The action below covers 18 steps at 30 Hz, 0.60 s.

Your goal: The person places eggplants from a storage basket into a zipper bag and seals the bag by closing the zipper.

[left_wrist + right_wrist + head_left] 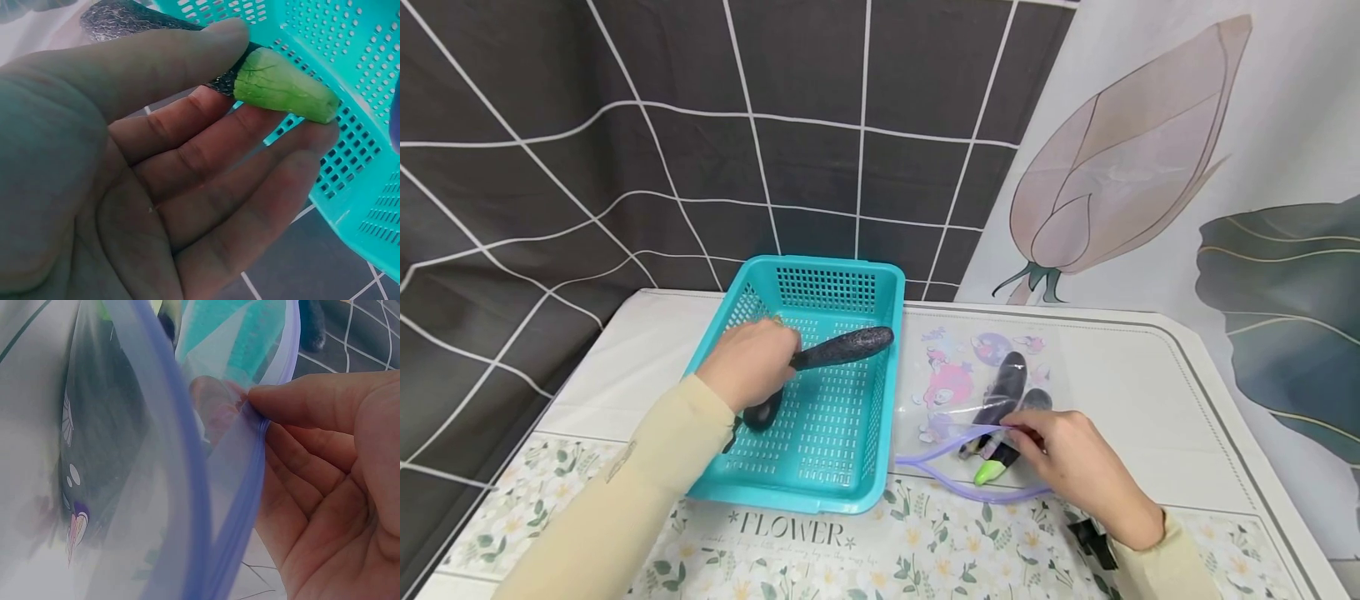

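Note:
My left hand (751, 360) pinches a dark, rough-skinned eggplant (846, 348) above the turquoise basket (891, 383). In the left wrist view, the eggplant's green stem end (284, 87) points away past the fingertips, with the thumb on top. A second dark eggplant (763, 412) lies in the basket, partly hidden under the left hand. My right hand (1071, 454) pinches the purple zip edge of a clear printed bag (947, 383), whose mouth gapes. Several eggplants (1009, 379) lie inside the bag, one with its green end (990, 472) toward the mouth.
The basket and bag sit side by side on a table with a floral, lettered cover (797, 529). A dark gridded cloth (805, 167) hangs behind the basket, and a flower-printed curtain (1120, 150) hangs at the right.

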{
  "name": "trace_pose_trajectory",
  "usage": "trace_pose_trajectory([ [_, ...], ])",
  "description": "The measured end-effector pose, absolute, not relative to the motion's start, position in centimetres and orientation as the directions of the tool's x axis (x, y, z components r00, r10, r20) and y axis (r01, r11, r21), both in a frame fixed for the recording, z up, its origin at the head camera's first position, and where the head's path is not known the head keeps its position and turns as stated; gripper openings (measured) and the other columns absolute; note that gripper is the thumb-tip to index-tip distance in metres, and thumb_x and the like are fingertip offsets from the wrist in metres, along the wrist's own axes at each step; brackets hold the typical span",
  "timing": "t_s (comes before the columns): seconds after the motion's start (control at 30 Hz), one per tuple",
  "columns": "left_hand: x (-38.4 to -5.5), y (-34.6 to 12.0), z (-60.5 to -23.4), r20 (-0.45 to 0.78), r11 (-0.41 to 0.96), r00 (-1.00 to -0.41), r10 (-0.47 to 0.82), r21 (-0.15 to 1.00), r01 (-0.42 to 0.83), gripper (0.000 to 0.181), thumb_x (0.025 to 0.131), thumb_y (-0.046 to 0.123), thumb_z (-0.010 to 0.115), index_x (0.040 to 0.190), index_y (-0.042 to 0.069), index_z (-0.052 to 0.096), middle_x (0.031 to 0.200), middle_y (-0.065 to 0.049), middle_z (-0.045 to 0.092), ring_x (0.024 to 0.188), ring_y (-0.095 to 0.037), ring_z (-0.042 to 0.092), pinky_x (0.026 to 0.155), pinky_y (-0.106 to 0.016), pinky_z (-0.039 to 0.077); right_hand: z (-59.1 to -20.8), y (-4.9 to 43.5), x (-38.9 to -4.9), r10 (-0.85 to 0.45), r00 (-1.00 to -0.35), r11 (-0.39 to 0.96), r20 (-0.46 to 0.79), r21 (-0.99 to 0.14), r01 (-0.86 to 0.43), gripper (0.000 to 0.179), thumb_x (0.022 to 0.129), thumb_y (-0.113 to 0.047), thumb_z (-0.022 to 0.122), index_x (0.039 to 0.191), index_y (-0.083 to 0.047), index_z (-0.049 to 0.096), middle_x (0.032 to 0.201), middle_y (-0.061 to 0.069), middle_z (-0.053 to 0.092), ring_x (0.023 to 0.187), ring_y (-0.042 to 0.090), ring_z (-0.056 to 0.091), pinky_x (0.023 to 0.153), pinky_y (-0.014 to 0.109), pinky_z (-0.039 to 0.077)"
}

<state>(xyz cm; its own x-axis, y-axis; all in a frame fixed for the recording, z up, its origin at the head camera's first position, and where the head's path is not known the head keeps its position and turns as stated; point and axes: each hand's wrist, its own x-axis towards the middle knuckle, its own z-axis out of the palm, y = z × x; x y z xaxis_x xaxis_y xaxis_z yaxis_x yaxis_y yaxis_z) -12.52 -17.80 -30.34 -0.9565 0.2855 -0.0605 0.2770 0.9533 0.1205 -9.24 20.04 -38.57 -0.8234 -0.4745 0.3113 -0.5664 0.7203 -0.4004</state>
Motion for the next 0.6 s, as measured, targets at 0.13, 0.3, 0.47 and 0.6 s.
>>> trace_pose_trajectory([
  [0.13,-12.1,-17.8,-30.0,-0.064,0.952,-0.957,0.282,0.141,0.272,0.016,0.085,0.010,0.080,0.098,0.002,0.075,0.075,-0.005,0.066,0.068,-0.018,0.061,0.072,-0.043,0.056,-38.6,20.0,-9.2,-0.471,-0.827,0.723,0.306,-0.403,-0.561,0.012,0.085,-0.002,0.076,0.094,-0.010,0.077,0.078,-0.006,0.070,0.054,-0.005,0.039,0.049,0.020,0.037],
  [0.3,-11.5,-17.8,-29.8,-0.057,0.953,-0.958,0.280,0.140,0.270,0.018,0.085,0.013,0.081,0.099,0.003,0.075,0.067,0.000,0.060,0.059,-0.013,0.058,0.071,-0.043,0.056,-38.6,20.0,-9.2,-0.466,-0.835,0.728,0.292,-0.409,-0.550,0.012,0.086,-0.002,0.076,0.095,-0.010,0.077,0.080,-0.005,0.071,0.054,-0.005,0.039,0.050,0.020,0.038],
  [0.47,-10.7,-17.8,-29.7,-0.041,0.952,-0.958,0.285,0.129,0.278,0.022,0.083,0.015,0.083,0.099,0.003,0.074,0.072,-0.003,0.064,0.060,-0.016,0.057,0.062,-0.039,0.053,-38.6,20.0,-9.1,-0.466,-0.837,0.726,0.287,-0.417,-0.547,0.012,0.086,-0.002,0.076,0.095,-0.010,0.077,0.080,-0.005,0.071,0.053,-0.005,0.038,0.049,0.020,0.037],
  [0.6,-10.0,-17.6,-29.5,-0.020,0.950,-0.956,0.293,0.123,0.289,0.020,0.082,0.016,0.084,0.095,0.005,0.074,0.073,-0.003,0.065,0.063,-0.019,0.058,0.058,-0.039,0.051,-38.6,20.1,-9.2,-0.463,-0.841,0.728,0.281,-0.420,-0.542,0.012,0.087,-0.003,0.075,0.096,-0.010,0.077,0.080,-0.005,0.071,0.052,-0.004,0.037,0.048,0.020,0.036],
])
